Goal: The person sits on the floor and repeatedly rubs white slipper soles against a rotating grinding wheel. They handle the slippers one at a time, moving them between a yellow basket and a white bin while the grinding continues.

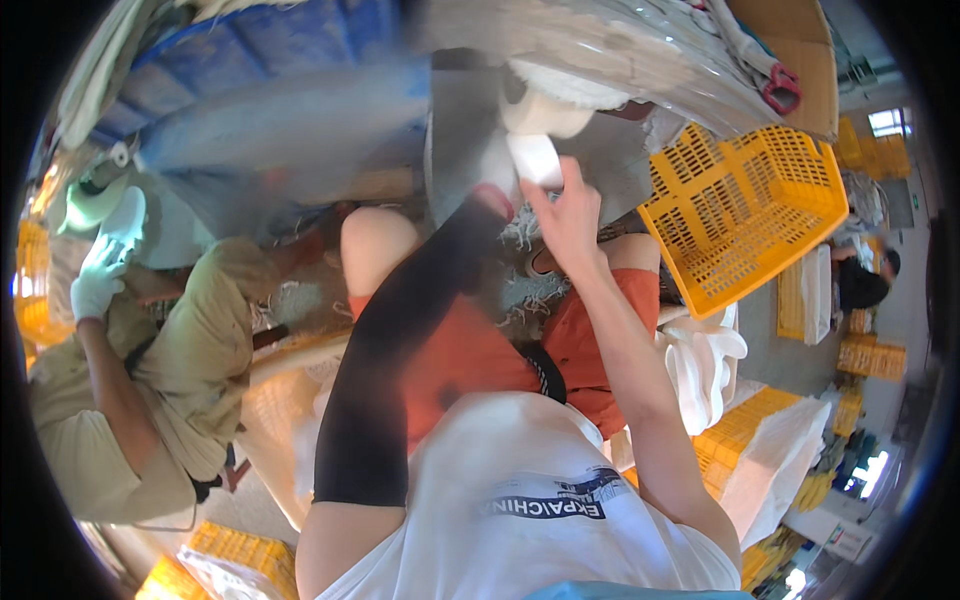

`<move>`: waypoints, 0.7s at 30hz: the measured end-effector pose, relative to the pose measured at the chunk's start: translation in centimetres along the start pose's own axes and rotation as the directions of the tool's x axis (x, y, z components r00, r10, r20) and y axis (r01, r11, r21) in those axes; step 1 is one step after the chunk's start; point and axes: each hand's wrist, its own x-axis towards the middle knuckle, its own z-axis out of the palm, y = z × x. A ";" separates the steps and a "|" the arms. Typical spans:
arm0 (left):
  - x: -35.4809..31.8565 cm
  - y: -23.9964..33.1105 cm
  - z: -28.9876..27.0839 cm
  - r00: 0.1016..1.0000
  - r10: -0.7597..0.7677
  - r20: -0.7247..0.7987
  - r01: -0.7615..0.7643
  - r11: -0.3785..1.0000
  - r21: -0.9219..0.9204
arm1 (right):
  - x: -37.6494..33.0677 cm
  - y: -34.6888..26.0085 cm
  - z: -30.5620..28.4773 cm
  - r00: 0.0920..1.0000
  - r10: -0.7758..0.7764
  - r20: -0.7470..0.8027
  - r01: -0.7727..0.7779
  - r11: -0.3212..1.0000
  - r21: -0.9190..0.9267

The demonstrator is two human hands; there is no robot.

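On my feed the right hand (570,215) pinches a white piece (538,161), left of the yellow basket (745,215); I cannot tell how the blurred left hand (494,172) holds its fingers.

Left hand (496,165): smeared beyond pink cuff (493,202), grip unreadable | white piece (535,160): edge partly behind right hand's (573,212) fingers | blue sheeting (290,115): hazy | cardboard box (802,50): cut by top edge | far person (864,282): too small, handwork unclear
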 end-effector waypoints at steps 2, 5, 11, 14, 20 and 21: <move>1.1 -3.0 -0.4 0.950 -0.063 -0.307 0.068 0.998 0.003 | 2.5 1.2 0.9 0.999 -0.003 0.043 0.010 0.988 -0.151; 1.1 -7.0 -1.0 0.962 -0.026 -0.270 -0.031 0.978 -0.205 | 3.4 -0.5 -0.2 0.997 0.048 0.059 -0.036 0.978 -0.203; 3.4 -8.3 -4.3 0.966 -0.208 -0.153 0.127 0.899 -0.420 | 1.7 -4.2 -3.3 0.878 0.303 0.371 -0.334 0.942 0.019; 4.3 -5.0 -3.8 0.988 -0.130 -0.078 0.119 0.984 -0.133 | 2.3 -4.7 -3.8 0.890 0.323 0.322 -0.288 0.945 -0.153; -4.2 2.3 3.1 0.916 -0.236 -0.323 0.269 0.961 0.060 | -3.9 -8.9 -8.7 0.833 0.453 0.319 -0.435 0.891 -0.129; -4.6 3.3 3.7 0.913 -0.224 -0.342 0.285 0.949 0.138 | -5.2 -9.1 -8.8 0.787 0.527 0.322 -0.541 0.839 -0.050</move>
